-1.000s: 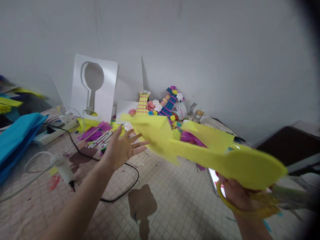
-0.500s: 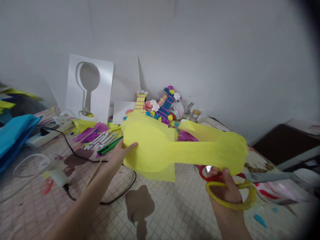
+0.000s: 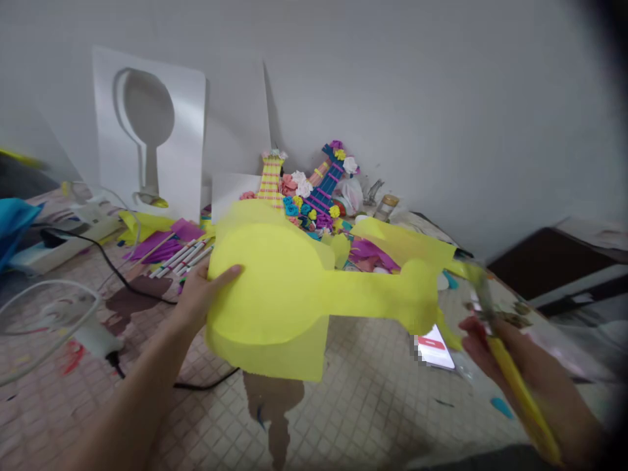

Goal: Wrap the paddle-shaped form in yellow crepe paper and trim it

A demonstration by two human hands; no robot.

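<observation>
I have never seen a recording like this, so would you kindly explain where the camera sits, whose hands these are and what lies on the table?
There is no machine here: a person wears one camera on the head, looking forward and down, so both hands are their own. The left hand holds a yellow paper shape, round at one end with a long neck. The right hand has its grip on yellow-handled scissors, blurred by motion. On the tiled table lie markers, a black cable, a phone and colourful paper crafts. A white card with a similar cut-out leans on the wall.
</observation>
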